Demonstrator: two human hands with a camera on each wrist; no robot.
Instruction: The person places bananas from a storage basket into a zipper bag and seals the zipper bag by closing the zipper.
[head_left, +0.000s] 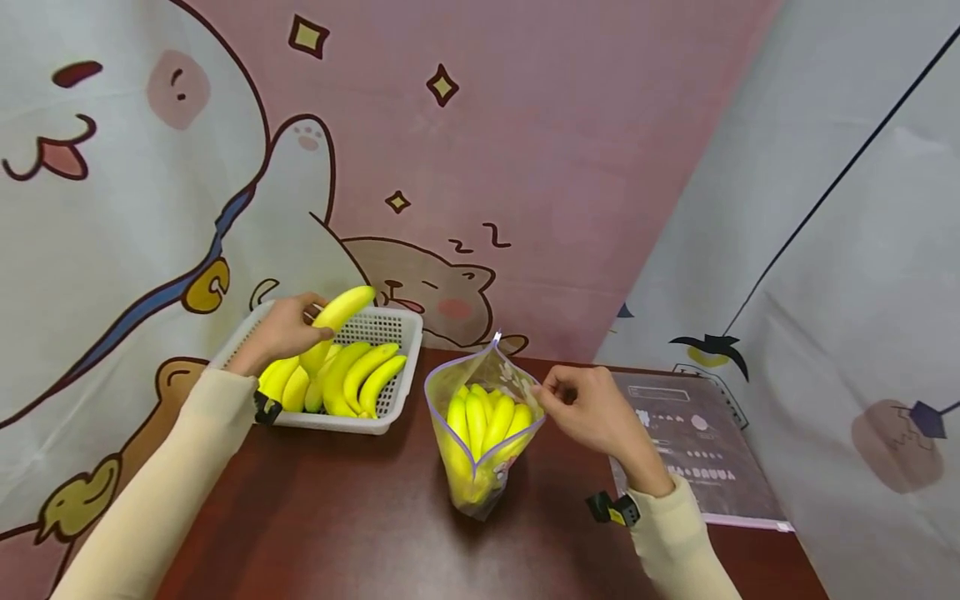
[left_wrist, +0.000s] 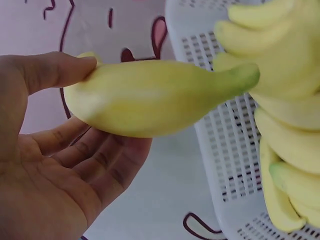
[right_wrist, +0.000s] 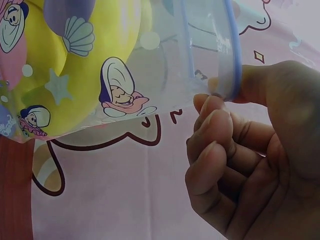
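Observation:
My left hand (head_left: 288,329) holds a yellow banana (head_left: 343,308) above the white basket (head_left: 408,367), thumb on one side and fingers on the other. In the left wrist view the banana (left_wrist: 150,97) points its greenish end toward the basket. Several more bananas (head_left: 360,379) lie in that basket. At the table's middle a clear zip bag (head_left: 461,479) with a purple rim stands upright, its mouth spread, several bananas (head_left: 487,421) inside. My right hand (head_left: 592,408) pinches the bag's rim at its right side; the right wrist view shows thumb and forefinger on the bluish edge (right_wrist: 232,50).
A flat bag (head_left: 682,450) with white print and a pink slider edge lies on the right of the brown table (head_left: 360,508). A cartoon-print cloth (head_left: 540,167) hangs behind and along the sides. Each wrist wears a small black device.

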